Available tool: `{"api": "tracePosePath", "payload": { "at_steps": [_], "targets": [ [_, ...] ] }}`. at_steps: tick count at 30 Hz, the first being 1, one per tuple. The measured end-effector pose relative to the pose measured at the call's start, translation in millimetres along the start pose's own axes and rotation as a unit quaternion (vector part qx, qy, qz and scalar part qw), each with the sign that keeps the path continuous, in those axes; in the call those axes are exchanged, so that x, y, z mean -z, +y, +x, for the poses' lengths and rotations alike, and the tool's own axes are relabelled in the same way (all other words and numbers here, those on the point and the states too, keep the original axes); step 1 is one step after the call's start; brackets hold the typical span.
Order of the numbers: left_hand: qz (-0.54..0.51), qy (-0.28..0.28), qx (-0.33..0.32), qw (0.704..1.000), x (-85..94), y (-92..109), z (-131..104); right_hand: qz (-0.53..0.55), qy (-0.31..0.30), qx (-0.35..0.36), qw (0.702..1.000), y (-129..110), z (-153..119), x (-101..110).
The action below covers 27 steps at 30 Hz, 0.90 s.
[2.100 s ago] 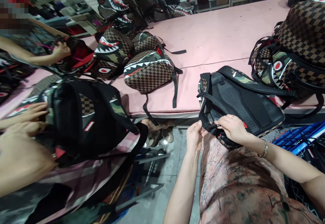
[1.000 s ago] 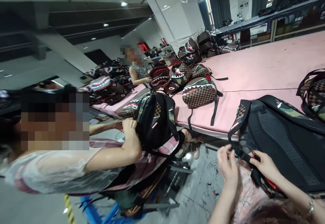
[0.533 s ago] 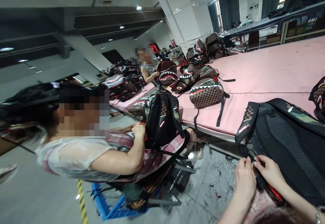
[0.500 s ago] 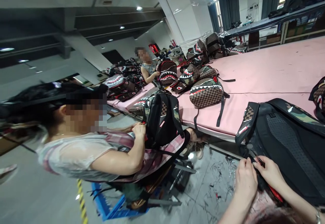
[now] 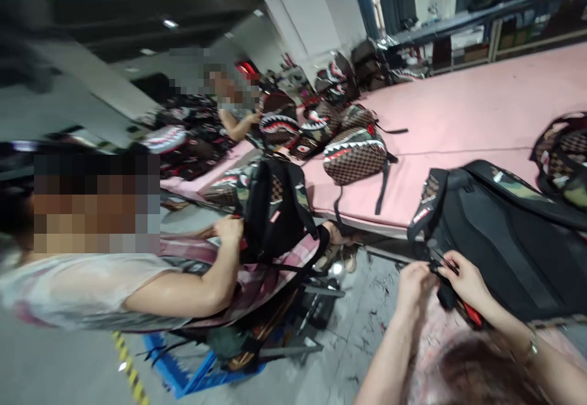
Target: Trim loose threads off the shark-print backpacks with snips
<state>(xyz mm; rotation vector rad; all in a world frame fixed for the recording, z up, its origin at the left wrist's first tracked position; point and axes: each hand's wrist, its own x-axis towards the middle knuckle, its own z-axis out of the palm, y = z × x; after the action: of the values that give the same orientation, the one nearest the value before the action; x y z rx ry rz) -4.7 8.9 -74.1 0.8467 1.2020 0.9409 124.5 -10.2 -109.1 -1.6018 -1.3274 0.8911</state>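
Note:
A black-backed backpack (image 5: 486, 234) with checked and camouflage trim leans on the pink table's edge, its padded back toward me. My left hand (image 5: 415, 282) is closed in a pinch on a black strap (image 5: 433, 266) at the bag's lower left corner. Close beside it, the fingers of my right hand (image 5: 468, 279) close round a slim dark pointed tool that looks like thread snips (image 5: 448, 262). The tool's tips point up and left, near the strap. Below my right wrist shows a red patch (image 5: 472, 314), too blurred to name.
At my left sits a co-worker (image 5: 183, 289), another backpack (image 5: 275, 209) on the lap. Several checked shark-mouth backpacks (image 5: 355, 155) lie on the pink table (image 5: 458, 111). Farther back is another person (image 5: 236, 120). A blue crate (image 5: 183, 374) and thread scraps are on the floor.
The view has swung right, so everything sits farther left in the picture. My hands have drawn slightly apart, the strap still in my left and the tool in my right.

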Motion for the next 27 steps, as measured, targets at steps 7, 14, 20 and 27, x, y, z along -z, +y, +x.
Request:
{"api": "tracePosePath", "payload": {
  "at_steps": [7,14,20,27],
  "targets": [
    [-0.113,-0.065,0.091,0.987,-8.3,-2.8,7.9,0.118,0.006,-0.056,0.991,6.0,3.6,10.7],
    [-0.070,-0.037,0.036,0.996,-13.5,-8.8,-2.0,0.116,0.023,-0.069,0.991,6.1,-4.8,18.0],
    [0.011,-0.032,-0.040,0.999,-12.0,-14.2,-1.7,0.048,0.042,-0.019,0.998,-2.5,-14.6,33.5],
    [0.093,-0.085,-0.094,0.988,-13.2,-17.1,-1.9,0.023,-0.003,0.050,0.998,-8.7,6.1,37.4]
  ]
}}
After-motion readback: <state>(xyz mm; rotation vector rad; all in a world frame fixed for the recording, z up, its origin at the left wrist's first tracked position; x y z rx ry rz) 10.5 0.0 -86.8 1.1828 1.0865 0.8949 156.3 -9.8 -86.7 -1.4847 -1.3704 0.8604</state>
